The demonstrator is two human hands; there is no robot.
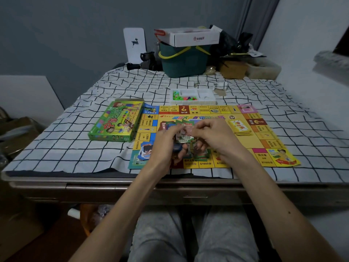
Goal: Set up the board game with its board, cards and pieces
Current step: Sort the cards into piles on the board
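While peeling notes off over the middle of the board (236, 110), best to go slow. Left hand (164, 146) curled round a thick bundle of paper money (184, 138), gripping it from below. Right hand (211, 137) pinching the top note between thumb and fingertips. Both raised just above a scatter of loose notes (200, 156) near the board's near edge.

Looks like sorting or dealing out the money, judging by the task. Better to slide the top note sideways with the thumb than to pluck it: thin paper, likely to drag a second sheet along. Keep the bundle squared in the left grip, or risk a spill across the printed squares. Lay each value in its own pile, well apart from the yellow card deck (239, 127) on the board's right side and from the blue cards (145, 153) at its near left corner.

White tray (192, 102) of coloured pieces (186, 98) just beyond the board's far edge, green box (116, 122) beside its left edge, all on the checked cloth (75, 140). Board flat, cards partly out, pieces not yet placed. Roughly midway, at a guess.
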